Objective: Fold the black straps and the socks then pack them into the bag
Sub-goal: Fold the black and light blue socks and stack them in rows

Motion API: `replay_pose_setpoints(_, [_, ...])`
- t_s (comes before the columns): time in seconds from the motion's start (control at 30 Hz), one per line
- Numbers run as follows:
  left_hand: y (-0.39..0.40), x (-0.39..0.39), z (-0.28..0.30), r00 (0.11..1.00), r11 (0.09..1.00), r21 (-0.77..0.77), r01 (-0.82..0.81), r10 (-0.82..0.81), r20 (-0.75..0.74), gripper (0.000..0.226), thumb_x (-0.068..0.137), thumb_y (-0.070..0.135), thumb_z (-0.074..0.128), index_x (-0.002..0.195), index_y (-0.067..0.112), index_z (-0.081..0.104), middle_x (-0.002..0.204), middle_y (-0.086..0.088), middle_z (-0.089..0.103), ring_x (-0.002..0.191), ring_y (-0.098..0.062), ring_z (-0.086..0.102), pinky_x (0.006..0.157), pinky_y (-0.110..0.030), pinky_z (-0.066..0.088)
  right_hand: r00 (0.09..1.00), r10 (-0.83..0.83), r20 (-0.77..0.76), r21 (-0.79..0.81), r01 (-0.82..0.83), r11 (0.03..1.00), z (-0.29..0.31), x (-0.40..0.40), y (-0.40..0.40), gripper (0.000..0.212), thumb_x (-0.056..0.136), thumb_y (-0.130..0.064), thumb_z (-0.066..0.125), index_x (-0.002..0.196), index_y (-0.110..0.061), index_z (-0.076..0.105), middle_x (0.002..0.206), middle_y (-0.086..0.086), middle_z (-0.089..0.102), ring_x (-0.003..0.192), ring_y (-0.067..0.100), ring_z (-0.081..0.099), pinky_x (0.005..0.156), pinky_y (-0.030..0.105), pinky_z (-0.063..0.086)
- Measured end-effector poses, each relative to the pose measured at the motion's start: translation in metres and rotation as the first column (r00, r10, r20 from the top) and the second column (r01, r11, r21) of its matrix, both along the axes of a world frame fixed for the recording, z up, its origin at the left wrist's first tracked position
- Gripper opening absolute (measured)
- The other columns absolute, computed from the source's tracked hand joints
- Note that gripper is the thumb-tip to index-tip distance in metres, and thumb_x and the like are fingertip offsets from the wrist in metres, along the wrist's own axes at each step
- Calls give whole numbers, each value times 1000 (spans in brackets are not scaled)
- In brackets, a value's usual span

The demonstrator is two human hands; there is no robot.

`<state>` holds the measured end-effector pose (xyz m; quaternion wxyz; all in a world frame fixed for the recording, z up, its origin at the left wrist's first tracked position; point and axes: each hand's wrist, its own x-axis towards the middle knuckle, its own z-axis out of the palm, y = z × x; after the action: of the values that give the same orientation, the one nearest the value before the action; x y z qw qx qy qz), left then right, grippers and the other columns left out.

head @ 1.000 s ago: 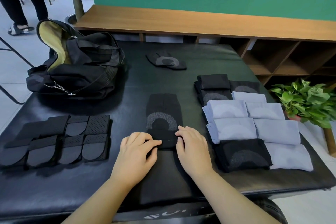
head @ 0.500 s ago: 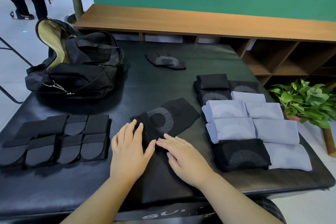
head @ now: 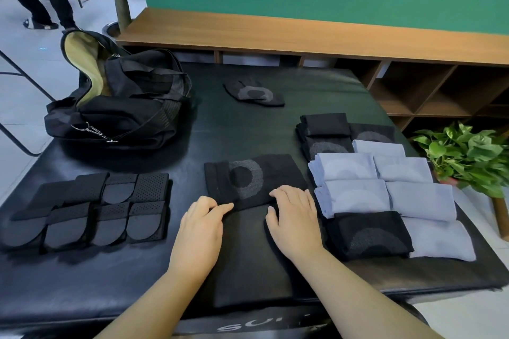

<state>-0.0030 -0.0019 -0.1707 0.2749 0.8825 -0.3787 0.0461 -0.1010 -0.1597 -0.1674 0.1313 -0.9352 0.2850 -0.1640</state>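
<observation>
Black padded bench (head: 115, 278) fills the foreground of a room with a green wall and a long wooden shelf unit (head: 303, 36) behind it. Near the front edge, a person's left hand (head: 199, 226) pinches the near edge of a black sock (head: 253, 181) between thumb and forefinger, while the right hand (head: 293, 215) lies over the sock's near right corner with fingers bent onto the cloth; whether it grips or only presses cannot be told. The sock, marked with a grey ring, lies flat across the middle of the bench, with a further dark stretch of cloth running from it toward the front edge between the forearms, so its fold appears unfinished.

To the left, toward the front left corner, a row of folded black straps (head: 91, 209) sits in tidy overlapping bundles. To the right, along the right edge, folded socks (head: 385, 190) are stacked in two columns, pale blue ones in the middle with black ones at the near and far ends.

Farther back, near the centre of the far half, another black sock (head: 254, 95) lies loose and seemingly unfolded. At the far left corner stands the black duffel bag (head: 121, 107), unzipped, its yellow lining showing; nothing can be seen packed inside it. By this evidence the folding is nearly finished, and all the packing is yet to come.
</observation>
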Motion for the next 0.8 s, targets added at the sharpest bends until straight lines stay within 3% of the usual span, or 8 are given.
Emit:
replay_pose_setpoints(0.1, [0,-1,1,998,999,0,-41,41,-57,37,83,-7,60,116,9,66,94,2,50,87,-18,52,73,-27,45,998,41,39,-79,-38,996,-1,-4,2,27,82,-29,42,97,-23,63,98,-9,59,96,15,55,109,34,25])
replay_pose_setpoints(0.23, [-2,-1,1,995,999,-5,-39,38,-88,35,89,12,58,124,12,60,119,1,56,116,-20,51,98,-31,36,985,153,75,-105,-145,984,0,-11,5,28,83,-28,41,94,-24,67,90,-12,60,92,11,52,107,32,24])
replay_pose_setpoints(0.3, [-3,1,-1,998,998,55,-39,42,-54,43,92,27,53,133,14,52,137,1,50,135,-18,37,109,-32,23,968,228,108,-91,-219,972,1,-14,6,28,84,-26,43,96,-25,69,89,-14,62,91,8,52,106,31,26])
replay_pose_setpoints(0.37, [-5,2,2,999,985,173,-27,33,-33,62,91,49,28,142,17,40,150,2,34,143,-13,18,114,-30,8,936,329,128,-51,-325,944,1,-17,7,29,86,-23,45,102,-25,69,93,-16,64,93,5,53,105,29,29])
replay_pose_setpoints(0.43, [-6,3,5,999,962,274,10,6,-54,82,80,59,1,150,21,21,157,6,12,142,-6,-6,114,-29,-6,896,421,137,-10,-424,906,1,-21,7,31,88,-22,45,111,-25,66,101,-14,65,100,4,53,106,26,28])
replay_pose_setpoints(0.53, [-8,2,7,999,946,324,20,-4,-51,89,74,62,-10,151,23,8,159,6,-1,135,-3,-21,113,-31,-12,889,431,152,7,-437,899,1,-23,8,35,90,-22,43,120,-24,60,114,-11,64,114,5,50,110,25,24])
replay_pose_setpoints(0.67, [-4,2,9,996,977,197,83,-72,-60,80,80,66,12,145,26,33,154,11,22,144,-6,4,116,-30,-2,972,200,122,32,-206,978,2,-19,8,43,92,-32,32,125,-24,57,134,-10,53,134,11,36,116,32,15])
replay_pose_setpoints(0.8, [1,-1,7,957,954,89,288,-288,-3,51,83,58,43,124,31,59,131,16,52,128,-2,35,104,-37,39,997,46,-66,114,-38,993,0,-16,8,70,84,-50,9,138,-25,45,152,-7,32,146,19,14,116,36,2])
